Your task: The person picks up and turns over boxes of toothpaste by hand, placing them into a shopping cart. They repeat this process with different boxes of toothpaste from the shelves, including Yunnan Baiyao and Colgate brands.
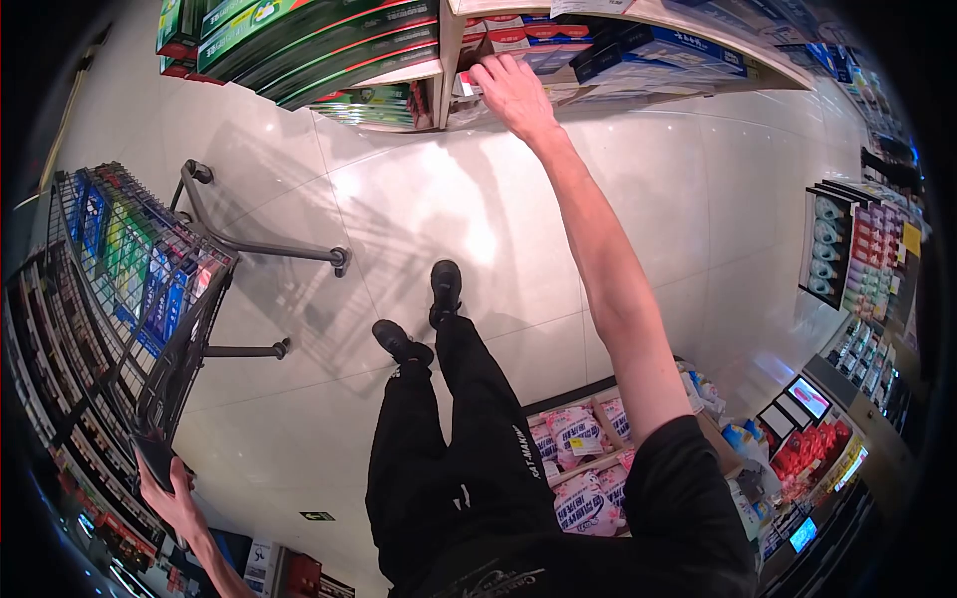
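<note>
My right hand (pixel 513 95) reaches out at full arm's length to a shelf compartment. Its fingers are bent together at the front of the compartment, beside red and white boxes (pixel 498 38); what lies under the fingertips is hidden. Blue boxes (pixel 658 50) lie to the right of them on the same shelf. At the lower left, my left hand (pixel 174 503) is wrapped round the dark end of the handle of a shopping cart (pixel 164 384). Through the cart's wire basket show blue, green and white packages (pixel 150 264).
Long green boxes (pixel 319 50) are stacked on the shelf at the upper left. The cart's wheeled legs (pixel 289 249) stick out over the tiled floor. Bins of pink and white packs (pixel 583 439) stand close by my right side. Further displays (pixel 877 254) line the far right.
</note>
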Demonstrator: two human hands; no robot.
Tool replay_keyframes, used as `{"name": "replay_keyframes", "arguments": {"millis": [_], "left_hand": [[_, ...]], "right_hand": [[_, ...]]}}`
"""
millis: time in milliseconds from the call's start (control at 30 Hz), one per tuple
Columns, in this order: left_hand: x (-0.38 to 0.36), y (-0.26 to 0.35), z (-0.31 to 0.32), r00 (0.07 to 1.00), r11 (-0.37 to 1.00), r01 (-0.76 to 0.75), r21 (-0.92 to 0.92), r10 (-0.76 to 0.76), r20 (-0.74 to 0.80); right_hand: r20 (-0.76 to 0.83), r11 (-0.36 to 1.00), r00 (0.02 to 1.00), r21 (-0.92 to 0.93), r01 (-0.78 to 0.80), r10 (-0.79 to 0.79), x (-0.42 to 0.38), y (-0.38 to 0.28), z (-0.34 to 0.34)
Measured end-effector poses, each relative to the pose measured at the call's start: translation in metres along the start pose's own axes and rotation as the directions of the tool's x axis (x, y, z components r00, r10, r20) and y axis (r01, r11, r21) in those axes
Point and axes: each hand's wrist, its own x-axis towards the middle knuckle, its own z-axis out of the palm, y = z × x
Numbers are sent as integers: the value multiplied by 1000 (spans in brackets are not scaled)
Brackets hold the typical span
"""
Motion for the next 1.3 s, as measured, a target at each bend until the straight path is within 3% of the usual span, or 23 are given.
{"name": "replay_keyframes", "arguments": {"millis": [100,300,500,600,700,833,867,900,933,1000,1033,1100,1300], "left_hand": [[2,-2,-2,999,999,38,18,-39,24],[1,1,0,999,999,21,-26,-19,44],[4,13,-2,991,993,116,39,-118,70],[4,19,0,996,997,56,49,-59,65],[6,25,4,996,996,68,65,-71,46],[9,46,6,999,996,22,85,-25,38],[10,45,8,999,994,-5,105,2,32],[9,49,5,999,994,-6,112,1,44],[12,56,7,999,994,-13,108,9,39],[17,54,12,1000,986,21,166,-24,19],[21,61,15,1000,985,-8,171,12,-19],[17,71,14,999,974,7,226,4,-48],[15,90,3,994,957,-55,284,79,-73]], "right_hand": [[34,1000,999,-11,28,-28,2,1,3],[-77,995,997,-96,22,-30,2,-5,1],[-56,999,998,-40,22,-25,8,-3,1],[-39,1000,999,0,28,-28,8,-7,-5],[135,998,990,25,-53,50,-5,-18,-31],[-23,984,993,144,-108,112,-41,-36,-78],[28,881,947,360,-308,320,-50,-41,-97],[135,688,858,542,-483,496,-65,-52,-119],[120,694,861,542,-474,494,-69,-56,-143],[287,268,610,705,-656,739,-85,-69,-190],[258,277,613,717,-639,746,-90,-69,-207],[437,-276,516,891,-360,737,-111,-78,-234],[370,-326,635,926,-192,678,-107,-94,-324]]}}
